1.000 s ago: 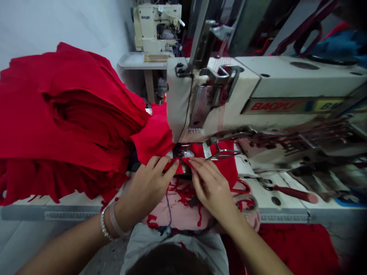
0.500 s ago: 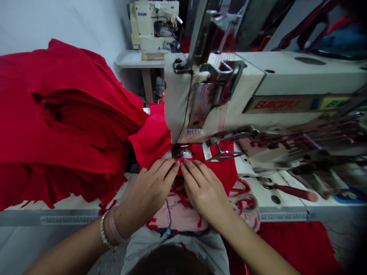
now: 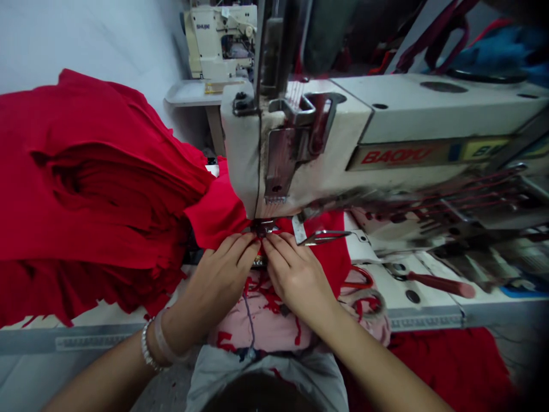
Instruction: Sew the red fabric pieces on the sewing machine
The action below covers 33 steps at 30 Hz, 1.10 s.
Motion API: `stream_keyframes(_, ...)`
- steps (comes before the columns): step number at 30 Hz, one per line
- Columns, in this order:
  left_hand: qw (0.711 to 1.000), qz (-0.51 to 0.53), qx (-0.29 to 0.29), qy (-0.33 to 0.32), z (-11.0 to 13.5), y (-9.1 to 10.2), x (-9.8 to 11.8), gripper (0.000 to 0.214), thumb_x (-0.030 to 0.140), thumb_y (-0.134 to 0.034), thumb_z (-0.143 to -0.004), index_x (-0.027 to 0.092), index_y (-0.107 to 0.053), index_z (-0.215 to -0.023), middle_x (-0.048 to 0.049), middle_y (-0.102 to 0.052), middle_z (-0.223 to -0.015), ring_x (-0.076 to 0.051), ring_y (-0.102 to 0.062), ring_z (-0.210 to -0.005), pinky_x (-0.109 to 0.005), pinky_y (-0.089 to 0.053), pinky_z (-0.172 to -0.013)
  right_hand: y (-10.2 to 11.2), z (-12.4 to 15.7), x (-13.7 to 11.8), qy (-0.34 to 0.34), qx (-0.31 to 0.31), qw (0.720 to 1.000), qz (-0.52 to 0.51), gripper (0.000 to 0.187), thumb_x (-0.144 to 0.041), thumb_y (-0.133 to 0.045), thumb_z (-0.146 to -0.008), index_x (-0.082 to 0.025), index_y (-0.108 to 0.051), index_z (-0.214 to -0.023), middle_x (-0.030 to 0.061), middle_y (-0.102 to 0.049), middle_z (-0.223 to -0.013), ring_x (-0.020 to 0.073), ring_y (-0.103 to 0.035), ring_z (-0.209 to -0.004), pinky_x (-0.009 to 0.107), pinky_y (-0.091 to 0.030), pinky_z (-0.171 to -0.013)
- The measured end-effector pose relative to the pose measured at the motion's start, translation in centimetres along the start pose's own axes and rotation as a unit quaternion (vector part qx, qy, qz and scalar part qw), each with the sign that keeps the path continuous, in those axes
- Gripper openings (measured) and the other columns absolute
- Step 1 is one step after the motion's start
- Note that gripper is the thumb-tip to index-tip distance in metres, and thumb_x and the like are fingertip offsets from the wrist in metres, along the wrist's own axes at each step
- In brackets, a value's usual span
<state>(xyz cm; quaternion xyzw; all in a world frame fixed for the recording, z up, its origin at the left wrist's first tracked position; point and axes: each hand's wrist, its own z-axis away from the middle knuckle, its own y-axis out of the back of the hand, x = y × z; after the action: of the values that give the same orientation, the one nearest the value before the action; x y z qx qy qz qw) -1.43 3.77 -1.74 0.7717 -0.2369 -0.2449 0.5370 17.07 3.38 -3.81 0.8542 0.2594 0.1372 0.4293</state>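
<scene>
Red knit fabric (image 3: pixel 328 257), under left hand (image 3: pixel 217 280) and right hand (image 3: pixel 295 274), beside presser foot (image 3: pixel 262 228)

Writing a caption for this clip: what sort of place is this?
Probably a garment sewing workshop: an industrial sewing machine, a second sewing machine behind it, and a large stack of red fabric beside it.

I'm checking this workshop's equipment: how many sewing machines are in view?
2. The white Baoyu machine fills the right foreground; a cream sewing machine stands farther back, at upper centre. More could be hidden behind the near machine.
</scene>
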Motion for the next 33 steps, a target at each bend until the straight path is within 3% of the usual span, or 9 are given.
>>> stream_keyframes(7, 0.997, 0.064, 0.028, -0.042, -0.2, 0.0, -0.9, 0.033, 0.012, -0.045, -0.095, 0.016, -0.057, -0.126, -0.0106, -0.064, -0.125, -0.024, -0.060, -0.113, -0.035, -0.053, -0.077, 0.1, -0.1, 0.3, -0.034, 0.004, 0.995, -0.096, 0.025, -0.014, -0.049, -0.094, -0.008, -0.068, -0.110, 0.0141, -0.069, -0.107, 0.0232, -0.062, -0.106, 0.036, -0.057, -0.089)
stream_keyframes(19, 0.996, 0.071, 0.045, -0.034, -0.6, -0.6, -0.6, 0.031, 0.008, -0.047, -0.093, 0.012, -0.053, -0.124, -0.0127, -0.064, -0.120, -0.025, -0.062, -0.109, -0.036, -0.055, -0.082, -0.1, 0.0, 0.2, 0.015, 0.001, 0.999, -0.029, 0.030, -0.007, -0.048, -0.091, -0.003, -0.064, -0.117, 0.0191, -0.067, -0.112, 0.0270, -0.059, -0.115, 0.041, -0.056, -0.094)
stream_keyframes(22, 0.973, 0.167, 0.144, 0.059, 1.0, -1.7, -1.7, 0.021, 0.016, -0.056, -0.093, 0.016, -0.052, -0.114, -0.0105, -0.062, -0.115, -0.022, -0.060, -0.110, -0.035, -0.052, -0.092, 1.3, 2.4, 1.2, 0.015, 0.041, 0.997, -0.060, 0.028, -0.008, -0.055, -0.089, -0.008, -0.061, -0.116, 0.0164, -0.066, -0.112, 0.0246, -0.060, -0.112, 0.040, -0.053, -0.095)
stream_keyframes(24, 0.917, 0.251, 0.230, 0.207, 2.5, -2.6, -2.7, 0.030, 0.032, -0.070, -0.086, 0.017, -0.051, -0.104, -0.0098, -0.059, -0.110, -0.021, -0.060, -0.104, -0.035, -0.052, -0.090, 2.3, 4.8, 2.2, -0.080, 0.112, 0.988, -0.067, 0.018, -0.011, -0.064, -0.085, -0.014, -0.063, -0.103, 0.0101, -0.067, -0.099, 0.0202, -0.062, -0.096, 0.038, -0.053, -0.089)
stream_keyframes(25, 0.876, 0.313, 0.233, 0.285, 3.3, -3.0, -3.2, 0.039, 0.041, -0.073, -0.081, 0.017, -0.050, -0.102, -0.0090, -0.059, -0.106, -0.020, -0.061, -0.098, -0.034, -0.052, -0.085, 2.7, 5.9, 2.8, -0.156, 0.134, 0.976, -0.074, 0.012, -0.015, -0.066, -0.085, -0.016, -0.063, -0.097, 0.0072, -0.066, -0.091, 0.0175, -0.062, -0.086, 0.034, -0.053, -0.081)
stream_keyframes(28, 0.703, 0.566, 0.064, 0.426, 4.9, -3.0, -4.1, 0.057, 0.065, -0.068, -0.076, 0.016, -0.054, -0.099, -0.0060, -0.064, -0.089, -0.018, -0.062, -0.080, -0.029, -0.052, -0.071, 3.9, 8.4, 4.2, -0.318, 0.038, 0.920, -0.226, 0.019, -0.036, -0.070, -0.083, -0.018, -0.065, -0.081, 0.0033, -0.064, -0.077, 0.0140, -0.060, -0.068, 0.026, -0.050, -0.062)
stream_keyframes(30, 0.576, 0.679, -0.051, 0.453, 5.4, -2.3, -4.3, 0.062, 0.071, -0.069, -0.071, 0.014, -0.060, -0.095, -0.0054, -0.065, -0.080, -0.018, -0.063, -0.077, -0.026, -0.052, -0.069, 4.9, 8.8, 4.7, -0.395, -0.004, 0.843, -0.365, 0.030, -0.045, -0.075, -0.075, -0.018, -0.063, -0.070, 0.0041, -0.066, -0.075, 0.0151, -0.062, -0.066, 0.025, -0.051, -0.057)
stream_keyframes(31, 0.530, 0.706, -0.075, 0.464, 5.6, -1.9, -4.3, 0.063, 0.070, -0.073, -0.068, 0.014, -0.062, -0.094, -0.0054, -0.066, -0.079, -0.018, -0.064, -0.077, -0.025, -0.052, -0.069, 5.5, 8.6, 4.9, -0.438, 0.011, 0.799, -0.412, 0.033, -0.046, -0.077, -0.072, -0.019, -0.061, -0.067, 0.0050, -0.068, -0.079, 0.0165, -0.064, -0.070, 0.025, -0.052, -0.059)
stream_keyframes(33, 0.480, 0.724, -0.079, 0.489, 6.3, -1.0, -4.3, 0.060, 0.064, -0.081, -0.063, 0.014, -0.065, -0.092, -0.0033, -0.066, -0.074, -0.015, -0.062, -0.070, -0.021, -0.049, -0.062, 6.3, 8.0, 5.2, -0.526, 0.067, 0.725, -0.439, 0.035, -0.047, -0.081, -0.065, -0.019, -0.061, -0.071, 0.0064, -0.071, -0.092, 0.0184, -0.067, -0.079, 0.025, -0.055, -0.063)
